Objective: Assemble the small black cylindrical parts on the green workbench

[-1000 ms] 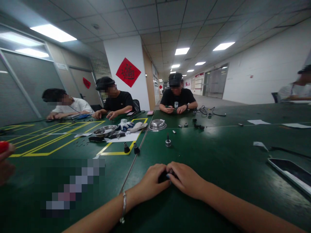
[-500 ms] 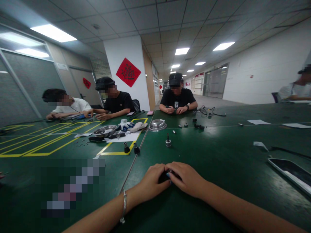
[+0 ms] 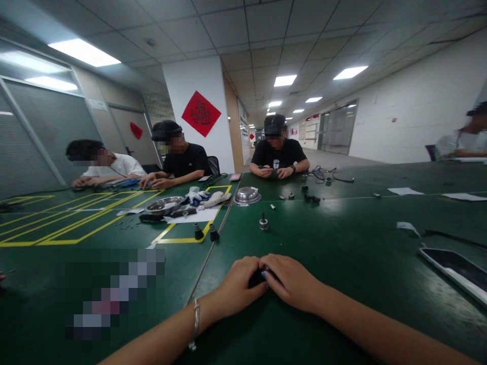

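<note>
At the green table [image 3: 350, 248], left hand [image 3: 239, 280] and right hand [image 3: 292, 281] meet, curled, seemingly in handwork whose next move calls for steadiness, though whether they hold anything I cannot tell.

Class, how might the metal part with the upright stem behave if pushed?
The metal part may tip if nudged high, as its thin stem rises well above a short base. On its side, it could roll, since the base looks round.
</note>
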### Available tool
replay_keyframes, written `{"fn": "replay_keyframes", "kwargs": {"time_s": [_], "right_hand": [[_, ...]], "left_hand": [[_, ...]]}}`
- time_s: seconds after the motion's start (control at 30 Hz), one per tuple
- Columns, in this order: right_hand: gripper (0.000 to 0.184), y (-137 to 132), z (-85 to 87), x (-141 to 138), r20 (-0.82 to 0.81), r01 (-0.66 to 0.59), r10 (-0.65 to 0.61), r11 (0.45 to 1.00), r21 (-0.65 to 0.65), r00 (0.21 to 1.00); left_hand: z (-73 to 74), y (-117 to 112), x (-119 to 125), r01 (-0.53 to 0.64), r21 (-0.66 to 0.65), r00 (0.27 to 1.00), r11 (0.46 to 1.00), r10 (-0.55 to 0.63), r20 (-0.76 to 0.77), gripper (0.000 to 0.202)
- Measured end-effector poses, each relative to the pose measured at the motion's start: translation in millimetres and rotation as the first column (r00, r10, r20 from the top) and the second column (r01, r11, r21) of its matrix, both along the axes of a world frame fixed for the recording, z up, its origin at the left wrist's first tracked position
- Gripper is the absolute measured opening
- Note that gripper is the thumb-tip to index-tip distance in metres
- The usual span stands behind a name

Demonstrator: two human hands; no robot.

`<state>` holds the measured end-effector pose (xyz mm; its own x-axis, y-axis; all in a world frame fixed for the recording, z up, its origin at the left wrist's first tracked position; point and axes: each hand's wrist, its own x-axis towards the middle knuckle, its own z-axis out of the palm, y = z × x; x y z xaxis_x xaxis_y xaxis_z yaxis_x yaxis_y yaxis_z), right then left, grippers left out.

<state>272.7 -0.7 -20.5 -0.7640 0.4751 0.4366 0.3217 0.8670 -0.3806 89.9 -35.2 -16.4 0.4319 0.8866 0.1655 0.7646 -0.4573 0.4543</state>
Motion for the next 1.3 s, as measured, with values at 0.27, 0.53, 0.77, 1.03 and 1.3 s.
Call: {"fn": "replay_keyframes", "kwargs": {"time_s": [0.27,0.53,0.77,1.03,1.3], "right_hand": [[0.025,-1.2,1.0,1.3,0.026,0.025,-0.023,0.996,-0.086,0.999],[0.019,-4.5,3.6,2.4,0.010,0.067,-0.066,0.990,-0.123,0.998],[0.011,-5.4,6.4,5.1,-0.025,0.026,-0.031,0.986,-0.165,0.999],[0.011,-0.9,-2.2,4.2,-0.019,0.048,-0.050,0.992,-0.115,0.999],[0.011,1.7,-0.9,0.6,0.014,0.039,-0.039,0.999,-0.017,0.999]], "left_hand": [[2.7,-1.2,0.6,-0.004,-0.018,1.000,1.000,0.004,-0.012,0.022],[5.2,-3.1,1.3,0.007,-0.007,1.000,1.000,-0.007,-0.015,0.017],[6.2,-3.6,1.6,0.014,-0.011,1.000,1.000,-0.014,-0.005,0.020],[9.0,-4.1,2.4,0.022,-0.023,0.999,0.999,-0.022,-0.026,0.021],[5.4,-3.5,1.4,0.029,-0.004,0.999,1.000,-0.029,-0.046,0.021]]}}
